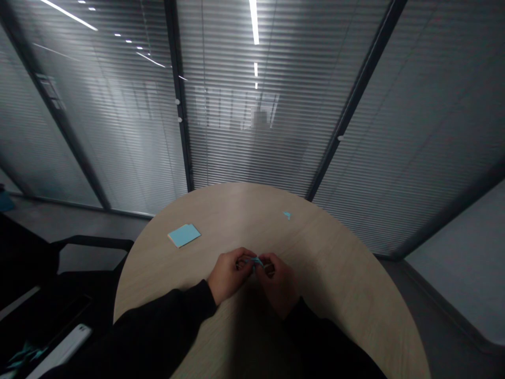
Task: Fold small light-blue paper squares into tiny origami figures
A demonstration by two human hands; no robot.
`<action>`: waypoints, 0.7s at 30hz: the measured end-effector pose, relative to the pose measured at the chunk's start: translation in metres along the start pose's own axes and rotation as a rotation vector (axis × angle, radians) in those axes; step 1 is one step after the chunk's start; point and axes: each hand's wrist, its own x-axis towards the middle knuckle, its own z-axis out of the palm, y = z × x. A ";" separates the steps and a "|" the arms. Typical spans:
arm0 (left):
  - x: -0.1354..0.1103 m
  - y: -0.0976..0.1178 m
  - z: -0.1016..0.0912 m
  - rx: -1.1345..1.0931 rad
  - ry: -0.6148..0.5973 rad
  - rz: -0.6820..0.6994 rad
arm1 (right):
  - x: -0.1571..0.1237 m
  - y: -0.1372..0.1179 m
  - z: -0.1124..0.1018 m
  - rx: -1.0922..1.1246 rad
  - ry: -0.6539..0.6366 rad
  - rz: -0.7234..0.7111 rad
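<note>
My left hand (230,275) and my right hand (280,283) meet over the near middle of the round table (347,295). Both are closed, with thumbs and fingertips pinching a small piece of folded blue paper (257,260) between them. Most of that paper is hidden by the fingers, so its shape cannot be made out. Ahead and to the left lies a pad of light blue paper sheets (184,235). Beyond my right hand, a tiny blue paper piece (287,215) with pointed ends rests on the tabletop.
A black chair (92,241) with an armrest stands at the left of the table. On the dark seat area lie a white phone-like object (63,351) and something crumpled and teal (24,357). Glass panels with blinds (252,152) rise behind the table's far edge.
</note>
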 end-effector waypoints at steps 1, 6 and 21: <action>0.000 -0.002 0.000 0.007 0.001 0.001 | 0.000 0.001 0.001 0.003 -0.005 -0.003; 0.003 -0.011 0.000 -0.031 -0.014 -0.039 | 0.003 0.007 0.002 0.101 -0.049 0.000; 0.005 -0.006 -0.002 -0.336 -0.128 -0.101 | 0.003 0.005 -0.002 0.184 -0.077 0.049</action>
